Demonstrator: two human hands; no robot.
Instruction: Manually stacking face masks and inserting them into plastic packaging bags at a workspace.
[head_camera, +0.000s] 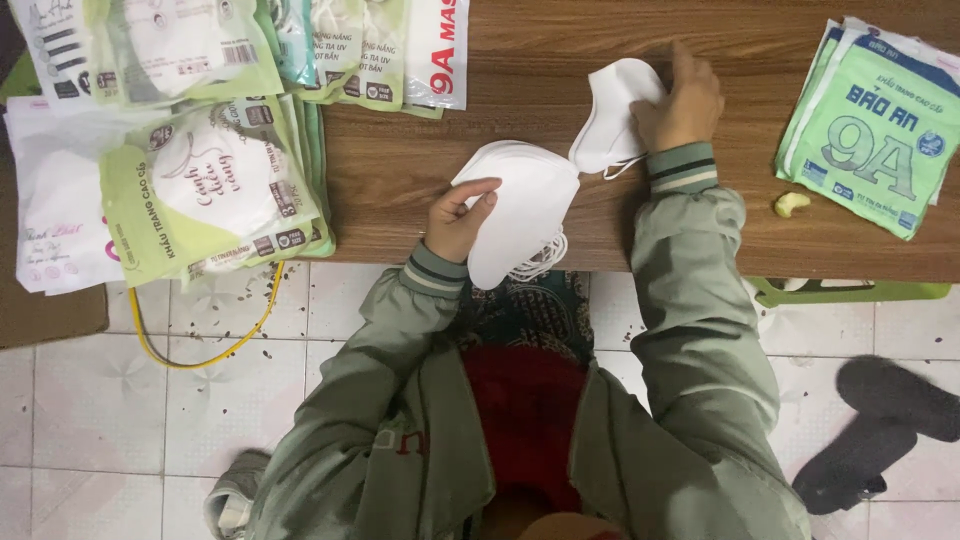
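My left hand (462, 215) grips a stack of white folded face masks (525, 205) at the near edge of the low wooden table (400, 170), their ear loops hanging over the edge. Farther back, my right hand (685, 100) rests on a single white mask (612, 120) lying on the table, fingers pinching its edge. Both arms wear green jacket sleeves with striped cuffs.
Piles of green-and-white mask packets (215, 185) cover the table's left side, more packets (380, 50) lie along the back, and a stack of blue-green packets (875, 125) sits at the right. A small yellow scrap (790, 203) lies near it. A yellow cable (200, 350) and dark slippers (880, 420) lie on the tiled floor.
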